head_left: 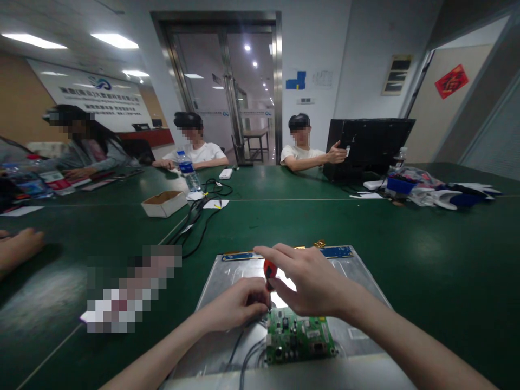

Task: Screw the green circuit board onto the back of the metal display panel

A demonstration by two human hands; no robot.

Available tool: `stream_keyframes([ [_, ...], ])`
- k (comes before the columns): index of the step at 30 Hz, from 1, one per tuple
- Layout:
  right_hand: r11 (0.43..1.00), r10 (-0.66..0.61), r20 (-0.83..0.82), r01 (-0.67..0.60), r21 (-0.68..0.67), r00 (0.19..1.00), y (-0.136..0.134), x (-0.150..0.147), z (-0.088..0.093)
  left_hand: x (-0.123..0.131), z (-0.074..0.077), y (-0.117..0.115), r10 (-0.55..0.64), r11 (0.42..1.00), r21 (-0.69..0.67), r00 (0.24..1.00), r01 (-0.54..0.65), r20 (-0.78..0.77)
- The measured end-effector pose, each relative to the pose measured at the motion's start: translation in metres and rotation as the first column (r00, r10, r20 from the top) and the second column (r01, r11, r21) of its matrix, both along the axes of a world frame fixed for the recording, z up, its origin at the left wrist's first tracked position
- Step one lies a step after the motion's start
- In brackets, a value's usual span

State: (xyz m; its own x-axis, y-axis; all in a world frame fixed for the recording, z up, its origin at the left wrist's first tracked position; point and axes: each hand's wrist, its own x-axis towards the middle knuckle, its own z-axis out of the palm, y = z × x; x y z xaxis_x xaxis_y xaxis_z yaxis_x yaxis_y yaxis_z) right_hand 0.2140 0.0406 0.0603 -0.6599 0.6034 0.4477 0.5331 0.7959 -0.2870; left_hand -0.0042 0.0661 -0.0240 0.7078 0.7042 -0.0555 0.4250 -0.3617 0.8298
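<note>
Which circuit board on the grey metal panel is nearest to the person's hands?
The green rectangular circuit board, right next to the left hand and right hand; the narrow blue strip boards lie along the far edge of the grey metal panel.

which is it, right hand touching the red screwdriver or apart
Touching. The head view shows the right hand with its fingers closed over the red screwdriver handle, no gap.

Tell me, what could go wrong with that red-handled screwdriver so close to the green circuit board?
The red-handled screwdriver, gripped by the right hand, might slip and gouge the green circuit board. Its tip could also jab the left hand curled beside it, or nick the black cables nearby.
</note>
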Motion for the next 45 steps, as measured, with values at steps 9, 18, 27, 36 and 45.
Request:
stream_keyframes([
  [9,0.999,-0.031,0.02,0.031,0.014,0.999,0.0019,-0.0022,-0.0003,-0.0007,-0.0004,0.0007,0.016,1.0,-0.006,1.0,-0.016,-0.001],
  [18,1.0,0.006,-0.013,-0.007,-0.015,1.0,-0.0001,0.0009,0.0057,0.0012,0.0027,0.0023,-0.033,0.999,-0.02,0.999,0.034,0.039],
  [27,0.996,-0.052,0.043,0.049,0.069,0.998,0.0022,-0.0006,0.0025,0.001,0.0002,-0.0002,0.023,1.0,-0.018,1.0,-0.023,-0.004],
  [36,1.0,0.004,-0.015,-0.004,0.013,1.0,-0.0004,0.0023,0.006,0.0002,-0.0003,0.0017,-0.013,1.0,0.017,1.0,0.013,0.016],
  [45,0.997,-0.038,0.042,0.035,0.068,0.998,0.0026,0.0014,0.0045,0.0001,0.0012,0.0007,0.018,1.0,0.013,0.999,-0.018,-0.033],
])
